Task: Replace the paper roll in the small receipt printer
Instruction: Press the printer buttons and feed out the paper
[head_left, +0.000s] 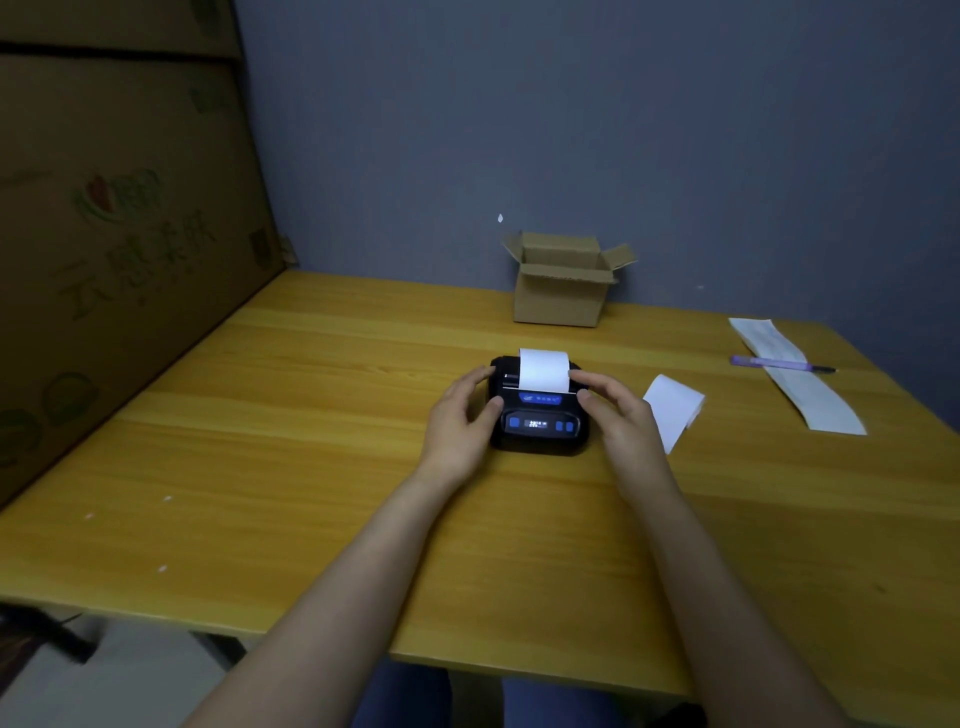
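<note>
A small black receipt printer (540, 434) with blue buttons and a lit display sits in the middle of the wooden table (311, 467). A strip of white paper (543, 375) sticks up out of its slot. My left hand (460, 421) rests against the printer's left side, thumb on its front edge. My right hand (615, 410) hovers at the printer's right side, fingers spread, thumb touching the lid near the paper. A loose piece of white paper (674, 410) lies just right of my right hand.
An open cardboard box (563, 283) stands at the back against the wall. A long printed receipt strip (795, 374) with a purple pen (779, 362) across it lies at the far right. A large cardboard sheet (119, 234) leans along the table's left edge.
</note>
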